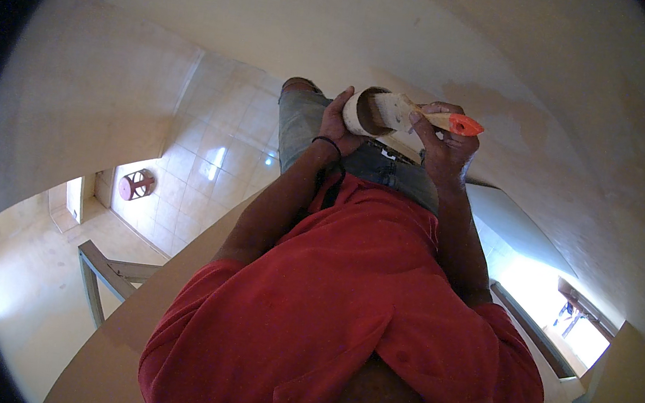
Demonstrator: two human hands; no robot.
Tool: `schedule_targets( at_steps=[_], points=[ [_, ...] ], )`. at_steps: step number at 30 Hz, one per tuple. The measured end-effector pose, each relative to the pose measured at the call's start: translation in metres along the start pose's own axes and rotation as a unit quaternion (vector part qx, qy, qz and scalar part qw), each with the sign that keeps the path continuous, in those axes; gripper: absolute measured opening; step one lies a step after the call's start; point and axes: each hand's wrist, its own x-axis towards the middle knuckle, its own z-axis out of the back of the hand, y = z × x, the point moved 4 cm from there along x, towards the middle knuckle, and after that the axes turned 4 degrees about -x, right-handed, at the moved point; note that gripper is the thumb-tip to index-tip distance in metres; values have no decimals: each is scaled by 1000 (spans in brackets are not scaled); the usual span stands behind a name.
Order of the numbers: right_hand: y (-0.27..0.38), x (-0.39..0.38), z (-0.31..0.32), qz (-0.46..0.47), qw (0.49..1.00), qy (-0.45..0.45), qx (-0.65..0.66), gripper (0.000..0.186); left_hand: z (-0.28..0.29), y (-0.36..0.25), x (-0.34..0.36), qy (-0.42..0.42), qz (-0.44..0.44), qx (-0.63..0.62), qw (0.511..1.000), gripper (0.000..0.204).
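My left hand is wrapped round the side of a small cream-coloured round tub, held tilted in front of my waist with its mouth toward the right. In my right hand is a flat paintbrush with a pale handle that ends in orange-red. Its wide, pale-smeared head lies at the mouth of the tub, bristles pointing inside. Thumb and fingers pinch the brush near the base of its handle. What the tub contains is mostly hidden behind the brush head.
A beige wall with darker patches rises close ahead and to the right. Far below on the left, a pink-red stool stands on a shiny tiled floor. A frame-like piece is at lower left, beside a brown surface under me.
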Motion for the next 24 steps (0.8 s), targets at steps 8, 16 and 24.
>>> schedule_targets(
  at_steps=[8, 16, 24],
  points=[
    [0, 1, 0, 5, 1000, 2, 9, 16, -2, 1, -2, -9, 5, 5, 1000, 55],
    [1, 1, -1, 8, 1000, -2, 17, 16, -2, 0, -1, -7, -1, 6, 1000, 55],
    [0, 0, 1, -2, 1000, -4, 10, 17, 0, -1, 0, -15, -9, 12, 1000, 55]
  ],
)
